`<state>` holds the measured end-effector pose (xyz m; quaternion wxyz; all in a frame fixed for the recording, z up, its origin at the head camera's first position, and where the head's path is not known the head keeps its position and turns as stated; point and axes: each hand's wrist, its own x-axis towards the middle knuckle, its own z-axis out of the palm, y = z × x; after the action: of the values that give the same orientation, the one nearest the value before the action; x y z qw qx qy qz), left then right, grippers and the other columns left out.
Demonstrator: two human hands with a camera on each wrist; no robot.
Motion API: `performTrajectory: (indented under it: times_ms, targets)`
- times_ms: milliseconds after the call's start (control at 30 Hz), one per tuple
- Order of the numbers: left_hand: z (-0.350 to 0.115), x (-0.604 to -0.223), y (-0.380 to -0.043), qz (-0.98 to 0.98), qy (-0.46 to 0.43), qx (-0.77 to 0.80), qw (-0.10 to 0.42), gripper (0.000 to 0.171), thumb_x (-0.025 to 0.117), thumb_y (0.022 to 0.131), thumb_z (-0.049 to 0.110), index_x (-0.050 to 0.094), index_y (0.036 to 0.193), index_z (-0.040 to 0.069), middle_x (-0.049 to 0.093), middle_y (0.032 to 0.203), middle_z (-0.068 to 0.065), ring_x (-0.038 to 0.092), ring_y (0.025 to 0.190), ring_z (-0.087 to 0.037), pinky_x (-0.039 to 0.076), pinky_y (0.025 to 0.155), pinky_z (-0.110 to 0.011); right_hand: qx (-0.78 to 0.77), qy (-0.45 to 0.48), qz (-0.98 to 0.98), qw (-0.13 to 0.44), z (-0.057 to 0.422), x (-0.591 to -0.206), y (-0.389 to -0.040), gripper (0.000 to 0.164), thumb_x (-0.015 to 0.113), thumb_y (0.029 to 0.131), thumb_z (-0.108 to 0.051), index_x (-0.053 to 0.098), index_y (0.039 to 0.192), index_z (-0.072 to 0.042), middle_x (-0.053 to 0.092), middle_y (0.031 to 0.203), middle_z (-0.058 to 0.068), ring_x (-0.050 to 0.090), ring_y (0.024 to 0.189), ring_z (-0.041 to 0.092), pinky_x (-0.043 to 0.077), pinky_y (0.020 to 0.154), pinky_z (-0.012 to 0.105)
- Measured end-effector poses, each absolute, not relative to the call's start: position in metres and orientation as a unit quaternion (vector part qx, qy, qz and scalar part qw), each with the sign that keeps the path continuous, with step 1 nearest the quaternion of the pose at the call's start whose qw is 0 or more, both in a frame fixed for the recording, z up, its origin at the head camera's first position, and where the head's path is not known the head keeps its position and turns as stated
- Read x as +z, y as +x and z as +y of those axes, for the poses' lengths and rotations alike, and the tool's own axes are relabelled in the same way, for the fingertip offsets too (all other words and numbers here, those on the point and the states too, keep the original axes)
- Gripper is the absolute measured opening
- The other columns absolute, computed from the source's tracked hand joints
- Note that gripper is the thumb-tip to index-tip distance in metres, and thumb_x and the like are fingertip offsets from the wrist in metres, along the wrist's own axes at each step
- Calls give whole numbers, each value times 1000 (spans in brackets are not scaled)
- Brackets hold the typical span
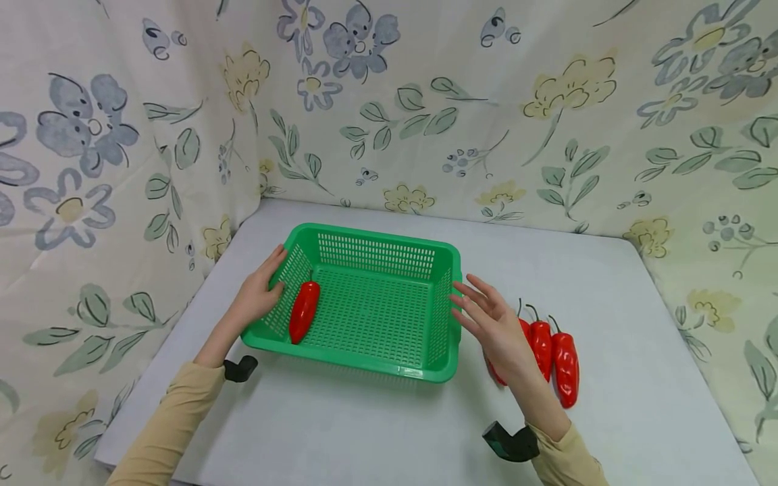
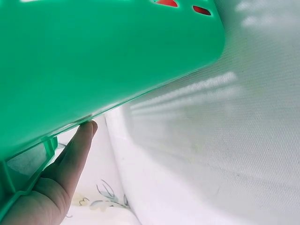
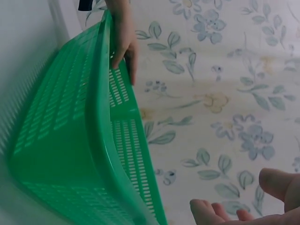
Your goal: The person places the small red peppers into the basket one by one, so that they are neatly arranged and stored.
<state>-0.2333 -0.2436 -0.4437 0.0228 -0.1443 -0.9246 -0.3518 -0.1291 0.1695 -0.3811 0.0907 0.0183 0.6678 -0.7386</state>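
A green plastic basket (image 1: pixel 371 364) stands on the white table, with one red chili pepper (image 1: pixel 304 312) lying at its left end. My left hand (image 1: pixel 258 293) grips the basket's left rim, thumb on the inner side; the left wrist view shows part of this hand (image 2: pixel 61 183) against the green rim. Beside the right rim, my right hand (image 1: pixel 495 324) is held with fingers spread and nothing in them; the right wrist view shows its fingers (image 3: pixel 215 213) apart from the basket (image 3: pixel 96 122). Several more red chili peppers (image 1: pixel 566 368) lie right of the basket, partly hidden behind the right hand.
The white table (image 1: pixel 365 432) reaches back to a floral curtain (image 1: pixel 425 135), which also hangs along the left and right sides. Dark straps (image 1: pixel 512 442) sit on both wrists.
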Motion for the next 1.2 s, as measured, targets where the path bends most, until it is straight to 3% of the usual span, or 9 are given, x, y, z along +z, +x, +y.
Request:
performTrajectory:
  times_ms: [267, 567, 733, 900, 1000, 1133, 1200]
  targets:
    - [-243, -443, -233, -923, -141, -357, 20, 64, 48, 88, -7, 25, 149, 0, 17, 158, -15, 20, 144, -38, 22, 115, -56, -745, 29, 663, 64, 198, -380, -126, 64, 50, 98, -26, 17, 152, -15, 29, 154, 12, 55, 118, 1, 47, 97, 21]
    - [-244, -442, -232, -924, -143, -355, 22, 65, 47, 88, -6, 24, 149, 0, 15, 159, -13, 20, 144, -39, 23, 114, -58, -747, 40, 664, 14, 234, -389, -120, 65, 49, 98, -24, 15, 152, -12, 48, 129, -11, 57, 111, -3, 50, 89, 15]
    - [-244, -442, -232, -923, -143, -357, 21, 65, 47, 89, -6, 24, 149, 1, 15, 159, -12, 19, 144, -38, 22, 114, -57, -755, 66, 653, -16, 251, -394, -116, 67, 51, 97, -22, 15, 152, -11, 49, 125, -11, 58, 107, -3, 52, 87, 15]
    - [-244, -442, -232, -923, -143, -356, 21, 65, 47, 89, -6, 24, 149, 1, 15, 159, -12, 19, 144, -38, 22, 114, -57, -763, 110, 635, -44, 267, -397, -113, 69, 53, 96, -23, 15, 152, -14, 47, 130, -6, 58, 105, -3, 53, 83, 13]
    - [-244, -442, -231, -923, -143, -356, 21, 65, 47, 88, -6, 24, 149, 1, 16, 159, -13, 19, 144, -38, 22, 114, -57, -753, 153, 638, -50, 278, -400, -116, 70, 54, 95, -27, 15, 153, -20, 41, 143, 3, 54, 112, 1, 50, 86, 15]
    - [-244, -442, -231, -923, -142, -358, 19, 65, 47, 88, -6, 24, 149, 0, 15, 159, -13, 19, 144, -38, 22, 114, -57, -729, 198, 652, -64, 302, -421, -124, 70, 56, 93, -33, 19, 152, -27, 29, 155, 5, 50, 119, 7, 50, 85, 15]
    - [-243, -442, -232, -923, -141, -357, 18, 65, 47, 89, -7, 24, 149, 0, 15, 159, -13, 19, 144, -38, 22, 114, -57, -717, 209, 660, -76, 321, -442, -130, 70, 59, 91, -36, 22, 151, -29, 32, 154, 4, 51, 122, 8, 52, 84, 17]
